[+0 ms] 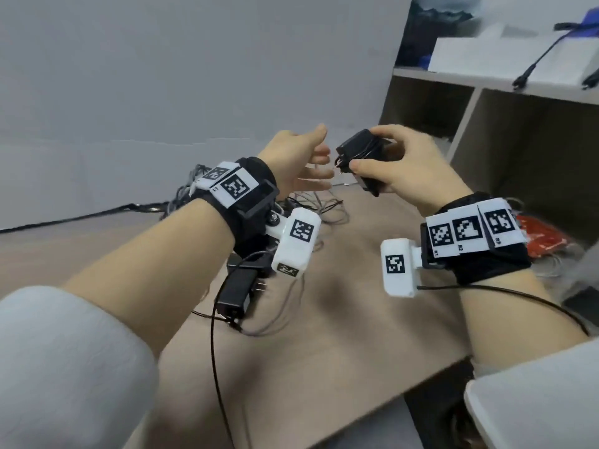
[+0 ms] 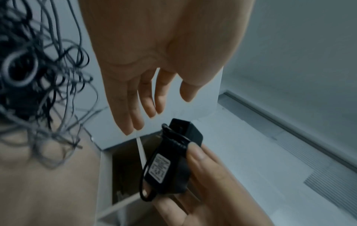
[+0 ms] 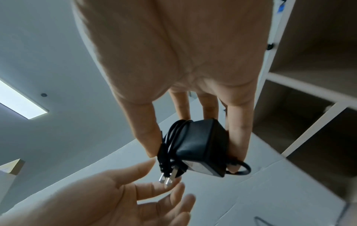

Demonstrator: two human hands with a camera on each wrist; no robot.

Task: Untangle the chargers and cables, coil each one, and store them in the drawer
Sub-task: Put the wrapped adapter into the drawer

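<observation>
A black, box-shaped plastic power adapter [image 1: 363, 157] with its thin black cord wound around its body is held in the air above the far end of the light brown wooden table [image 1: 324, 351], its two silver plug prongs [image 3: 167, 178] pointing toward the other hand. The right hand [image 1: 405, 170] grips it, thumb along the cord-wrapped side and fingers [image 3: 238, 142] curled around the opposite side and back; a short loop of cord sticks out by the fingertips. The left hand [image 1: 299, 157] hovers just beside the adapter with palm up and fingers straight and spread, holding nothing, its fingertips near the prongs but apart from them. Beneath the left wrist, on the table, lies a second black rectangular charger [image 1: 238, 290] with its prongs showing and thin dark cables trailing from it. Farther along the table from the held adapter, to its left, sits a tangled heap of thin black and grey cables [image 2: 34, 73]. To the right of the adapter stands a beige open shelf unit [image 1: 466, 102] with white-edged compartments. An orange-red packet [image 1: 541, 234] lies by the right wrist near the shelf's foot.
</observation>
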